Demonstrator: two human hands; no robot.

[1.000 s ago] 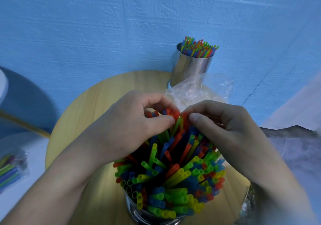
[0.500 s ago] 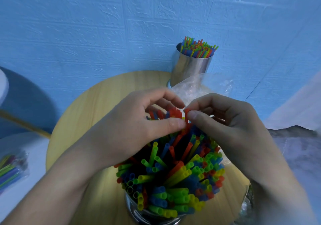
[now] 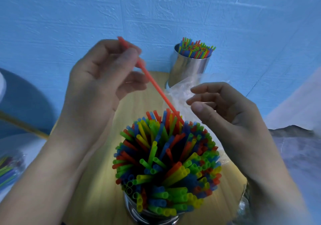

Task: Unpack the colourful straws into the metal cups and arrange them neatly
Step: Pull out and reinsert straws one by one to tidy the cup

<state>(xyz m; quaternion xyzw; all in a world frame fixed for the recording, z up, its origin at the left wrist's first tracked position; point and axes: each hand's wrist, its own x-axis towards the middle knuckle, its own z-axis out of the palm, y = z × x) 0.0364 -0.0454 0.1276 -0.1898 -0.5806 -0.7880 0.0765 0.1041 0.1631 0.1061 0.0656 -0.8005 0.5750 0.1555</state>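
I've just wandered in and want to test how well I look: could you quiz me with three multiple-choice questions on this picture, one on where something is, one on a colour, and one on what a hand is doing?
1. Where does the far metal cup stand?
A. on the floor
B. at the round table's back edge, by the blue wall
C. on a shelf

2. What colour is the single straw that the left hand pinches?
A. red-orange
B. green
C. blue

3. How is the right hand?
A. curled round a cup
B. pinching a straw
C. open, holding nothing

Answers:
1 B: it stands on the wood right beside the wall.
2 A: the straw is red-orange along its whole visible length.
3 C: its fingers are loosely spread and hold nothing.
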